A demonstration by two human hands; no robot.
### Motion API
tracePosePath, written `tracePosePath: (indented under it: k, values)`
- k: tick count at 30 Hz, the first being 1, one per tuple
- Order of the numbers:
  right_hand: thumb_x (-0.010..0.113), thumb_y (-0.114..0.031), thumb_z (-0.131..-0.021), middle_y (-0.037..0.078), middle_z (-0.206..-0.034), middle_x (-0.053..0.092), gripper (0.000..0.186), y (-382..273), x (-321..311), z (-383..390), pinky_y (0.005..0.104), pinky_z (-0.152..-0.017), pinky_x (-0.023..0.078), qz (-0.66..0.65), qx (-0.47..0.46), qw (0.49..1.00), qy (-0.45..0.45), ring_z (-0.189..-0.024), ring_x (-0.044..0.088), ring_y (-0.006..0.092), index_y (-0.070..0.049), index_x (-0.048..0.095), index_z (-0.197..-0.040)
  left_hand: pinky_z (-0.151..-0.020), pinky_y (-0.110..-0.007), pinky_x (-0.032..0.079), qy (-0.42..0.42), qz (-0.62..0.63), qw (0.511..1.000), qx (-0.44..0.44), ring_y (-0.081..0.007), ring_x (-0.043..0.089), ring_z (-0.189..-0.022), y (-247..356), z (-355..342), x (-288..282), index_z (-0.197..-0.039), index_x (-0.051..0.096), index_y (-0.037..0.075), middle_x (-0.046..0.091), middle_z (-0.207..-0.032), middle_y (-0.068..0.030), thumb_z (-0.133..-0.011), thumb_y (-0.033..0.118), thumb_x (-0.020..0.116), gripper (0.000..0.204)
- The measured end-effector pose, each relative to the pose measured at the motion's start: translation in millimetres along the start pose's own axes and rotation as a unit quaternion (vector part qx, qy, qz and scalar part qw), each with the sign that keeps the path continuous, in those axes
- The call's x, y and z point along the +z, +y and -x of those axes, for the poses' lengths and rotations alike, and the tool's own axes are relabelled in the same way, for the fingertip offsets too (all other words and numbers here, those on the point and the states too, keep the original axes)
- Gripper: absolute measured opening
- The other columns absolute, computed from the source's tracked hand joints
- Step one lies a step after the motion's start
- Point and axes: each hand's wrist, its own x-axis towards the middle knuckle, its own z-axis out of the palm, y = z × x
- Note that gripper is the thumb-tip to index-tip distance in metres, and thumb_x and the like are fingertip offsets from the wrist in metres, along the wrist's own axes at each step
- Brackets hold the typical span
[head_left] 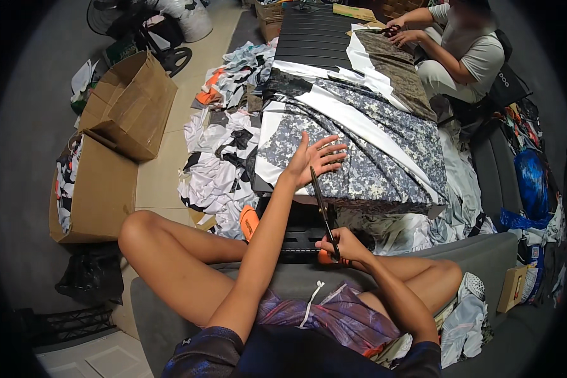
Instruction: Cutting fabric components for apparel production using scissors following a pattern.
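My left hand (315,157) is held palm up with its fingers spread, over the front part of the grey camouflage fabric (372,164). Nothing lies in it. My right hand (346,244) grips a pair of dark scissors (322,200) by the handles, near my lap. Their long blades point up and away, and the tips come close to the heel of my left hand. The camouflage fabric has white strips (340,108) across it and drapes over the table's near edge.
Across the table, at the far right, another person (457,57) works with scissors at brown camouflage fabric (394,66). White and dark scraps (220,164) pile up left of the table. Cardboard boxes (107,192) stand farther left. A grey sofa (479,252) runs beneath me.
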Motion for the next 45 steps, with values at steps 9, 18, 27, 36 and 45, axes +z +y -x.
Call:
tracePosePath:
  k: [9,18,27,36,45]
  values:
    - [0.075,-0.029,-0.084,0.000,-0.055,0.055,0.034,-6.2,-2.2,4.3,0.0228,-0.042,0.035,-0.004,0.039,0.999,-0.003,-0.047,0.049,0.0056,-0.003,0.060,-0.068,-0.099,-0.043,0.050,-0.015,0.008,1.000,0.011,-0.0320,0.050,-0.126,-1.1,-0.2,-3.4,-0.144,0.034,0.003,0.047,-0.139,-0.0208,-0.091,0.071,0.015,0.089]
    - [0.076,-0.036,-0.083,-0.001,-0.052,0.053,0.039,7.3,-4.7,-2.4,0.0246,-0.042,0.033,0.025,-0.006,1.000,0.001,-0.045,0.047,0.0055,-0.005,0.060,-0.065,-0.101,-0.044,0.048,-0.021,-0.017,1.000,0.014,-0.0345,0.046,-0.130,-1.7,0.0,-1.5,-0.145,0.032,0.002,0.041,-0.143,-0.0236,-0.091,0.070,0.021,0.088]
    - [0.075,-0.035,-0.083,0.001,-0.052,0.055,0.040,5.4,-2.8,-2.2,0.0257,-0.042,0.034,0.075,0.007,0.997,0.012,-0.046,0.048,0.0061,-0.004,0.059,-0.065,-0.102,-0.044,0.047,-0.024,-0.013,1.000,0.015,-0.0352,0.045,-0.131,-3.5,0.0,-4.1,-0.147,0.029,0.001,0.040,-0.143,-0.0239,-0.092,0.069,0.023,0.087]
    - [0.073,-0.032,-0.087,0.004,-0.052,0.058,0.038,-11.0,-2.5,6.4,0.0249,-0.036,0.032,0.011,0.025,0.999,-0.020,-0.039,0.050,0.0085,-0.003,0.058,-0.065,-0.102,-0.044,0.047,-0.021,-0.013,1.000,0.013,-0.0351,0.045,-0.130,-4.0,-0.4,-3.9,-0.146,0.030,0.001,0.040,-0.143,-0.0239,-0.093,0.068,0.023,0.086]
    - [0.073,-0.031,-0.086,0.003,-0.053,0.059,0.038,-19.2,-3.6,9.0,0.0247,-0.040,0.036,0.020,0.018,0.999,-0.024,-0.043,0.052,0.0085,-0.004,0.058,-0.065,-0.102,-0.043,0.048,-0.016,-0.015,1.000,0.014,-0.0351,0.045,-0.130,-4.1,0.0,-3.5,-0.146,0.030,0.001,0.040,-0.143,-0.0239,-0.093,0.068,0.022,0.086]
